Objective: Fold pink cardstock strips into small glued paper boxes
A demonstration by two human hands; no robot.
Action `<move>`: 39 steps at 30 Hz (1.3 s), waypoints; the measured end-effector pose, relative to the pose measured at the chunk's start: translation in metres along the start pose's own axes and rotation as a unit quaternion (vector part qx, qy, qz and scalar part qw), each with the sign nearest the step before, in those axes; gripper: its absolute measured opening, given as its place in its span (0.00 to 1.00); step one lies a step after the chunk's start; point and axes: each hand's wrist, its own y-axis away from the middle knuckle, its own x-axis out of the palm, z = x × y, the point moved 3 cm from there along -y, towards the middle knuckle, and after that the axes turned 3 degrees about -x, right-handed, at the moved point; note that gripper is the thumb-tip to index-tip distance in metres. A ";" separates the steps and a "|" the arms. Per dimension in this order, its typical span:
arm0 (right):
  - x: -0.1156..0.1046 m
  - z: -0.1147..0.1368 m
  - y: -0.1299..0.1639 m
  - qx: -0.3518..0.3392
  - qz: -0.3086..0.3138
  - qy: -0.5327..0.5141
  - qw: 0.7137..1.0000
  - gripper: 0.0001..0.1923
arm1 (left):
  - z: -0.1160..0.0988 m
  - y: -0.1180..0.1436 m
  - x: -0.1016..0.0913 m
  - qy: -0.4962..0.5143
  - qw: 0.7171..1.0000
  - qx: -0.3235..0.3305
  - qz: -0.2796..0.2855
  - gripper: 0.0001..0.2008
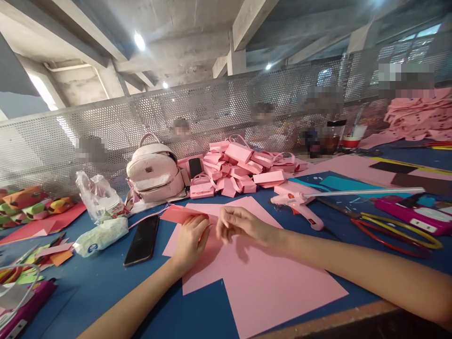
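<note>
My left hand is closed on a folded pink paper piece, its fingers wrapped over the right end. A thin pink strip trails to the left of that piece. Just to the right, my right hand hovers with curled fingers. Anything between those fingertips is hidden or too small to tell. Under both hands lie large pink sheets on the blue tabletop. A pink glue gun with a long clear glue stick rests right of my right hand.
A pile of pink paper boxes stands behind the hands, beside a pale backpack. On the left lie a black phone and a tissue pack. Scissors and a magenta power strip sit right. Perforated metal panels rise behind.
</note>
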 end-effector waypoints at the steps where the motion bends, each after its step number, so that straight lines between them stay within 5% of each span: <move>1: 0.000 -0.001 0.000 0.004 0.000 0.028 1.000 0.21 | 0.000 0.000 0.000 -0.002 1.000 -0.001 -0.004 0.14; 7: -0.030 -0.004 -0.004 -0.032 -0.132 0.285 0.949 0.19 | 0.000 -0.001 -0.005 -0.014 0.999 -0.005 -0.038 0.14; 14: -0.052 -0.001 -0.005 -0.003 -0.109 0.478 0.871 0.17 | 0.004 -0.005 -0.016 -0.074 0.993 -0.005 -0.095 0.10; 18: -0.055 -0.007 -0.006 0.049 -0.103 0.270 0.956 0.15 | 0.010 -0.009 -0.022 -0.125 0.986 -0.006 -0.107 0.10; 20: -0.056 -0.010 -0.008 0.057 -0.111 0.176 0.976 0.16 | 0.012 -0.010 -0.020 -0.150 0.985 0.000 -0.086 0.09; 24: -0.052 -0.010 -0.013 0.043 -0.114 0.063 0.991 0.22 | 0.016 -0.008 -0.011 -0.185 0.982 0.014 -0.045 0.07; 30: -0.042 -0.009 -0.013 0.058 -0.073 -0.133 0.987 0.26 | 0.013 -0.005 -0.008 -0.167 0.983 0.005 -0.078 0.12; 35: -0.034 -0.009 -0.011 0.062 -0.014 -0.271 0.960 0.36 | -0.004 -0.005 -0.015 0.103 0.991 -0.059 -0.066 0.13; 37: -0.029 -0.009 -0.009 0.059 0.014 -0.251 0.966 0.40 | -0.014 -0.006 -0.011 0.276 0.955 -0.105 -0.013 0.15; 39: -0.020 -0.008 -0.006 0.052 0.044 -0.201 0.977 0.44 | -0.023 -0.005 -0.004 0.425 0.891 -0.159 0.032 0.19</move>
